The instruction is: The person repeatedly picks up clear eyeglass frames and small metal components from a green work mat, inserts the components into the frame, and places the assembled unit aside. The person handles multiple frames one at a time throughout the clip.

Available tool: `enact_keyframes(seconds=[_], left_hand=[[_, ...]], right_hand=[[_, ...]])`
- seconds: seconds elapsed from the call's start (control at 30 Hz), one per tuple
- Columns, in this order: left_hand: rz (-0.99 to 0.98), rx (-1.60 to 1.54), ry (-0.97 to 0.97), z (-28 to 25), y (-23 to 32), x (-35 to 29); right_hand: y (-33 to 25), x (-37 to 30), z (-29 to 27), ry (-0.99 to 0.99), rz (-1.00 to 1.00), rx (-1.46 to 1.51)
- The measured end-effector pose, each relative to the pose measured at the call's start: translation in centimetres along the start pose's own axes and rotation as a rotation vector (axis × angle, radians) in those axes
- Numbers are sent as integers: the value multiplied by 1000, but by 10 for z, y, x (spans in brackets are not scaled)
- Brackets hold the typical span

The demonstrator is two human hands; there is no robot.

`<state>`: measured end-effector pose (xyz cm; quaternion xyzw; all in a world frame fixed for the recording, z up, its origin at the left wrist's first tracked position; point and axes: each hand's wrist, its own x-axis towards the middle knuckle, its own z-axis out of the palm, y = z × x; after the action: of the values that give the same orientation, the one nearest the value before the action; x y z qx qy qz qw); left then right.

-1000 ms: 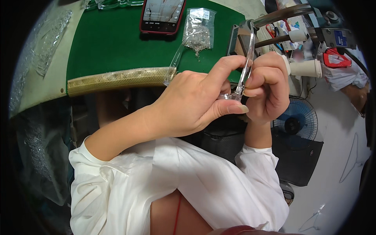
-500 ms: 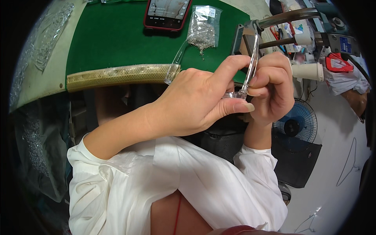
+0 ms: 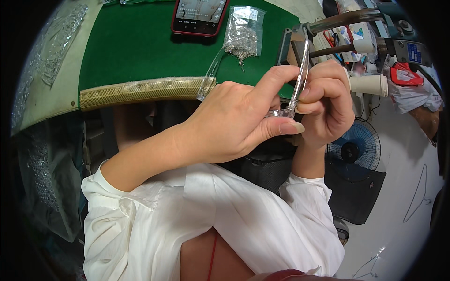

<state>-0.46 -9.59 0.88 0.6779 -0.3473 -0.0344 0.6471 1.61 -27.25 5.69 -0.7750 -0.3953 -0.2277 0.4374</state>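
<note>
While the left hand (image 3: 234, 124) and right hand (image 3: 326, 100) both pinch the clear plastic piece (image 3: 300, 70), fitting seems unfinished; a bag of small parts (image 3: 243, 30) waits at twelve o'clock.

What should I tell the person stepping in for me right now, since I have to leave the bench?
Left hand: closed on the clear plastic piece, thumb and forefinger pinching its lower end.
Right hand: fingers curled round the same piece from the other side.
The piece is held upright above the lap, just off the edge of the green mat.
On the mat: a second clear curved piece, a small bag of tiny parts, a phone.
Done: piece picked up and gripped.
Left: whatever is being fitted at its lower end; the joint is hidden by the fingers.
</note>
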Motion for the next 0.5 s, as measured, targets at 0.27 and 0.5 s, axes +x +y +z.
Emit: enact_keyframes(seconds=[0.27,0.5], left_hand=[[29,45,27,0,-1,2],[-23,-175,-8,0,2,3]], right_hand=[[0,-2,-2,15,81,98],[3,-1,-4,-1,25,32]])
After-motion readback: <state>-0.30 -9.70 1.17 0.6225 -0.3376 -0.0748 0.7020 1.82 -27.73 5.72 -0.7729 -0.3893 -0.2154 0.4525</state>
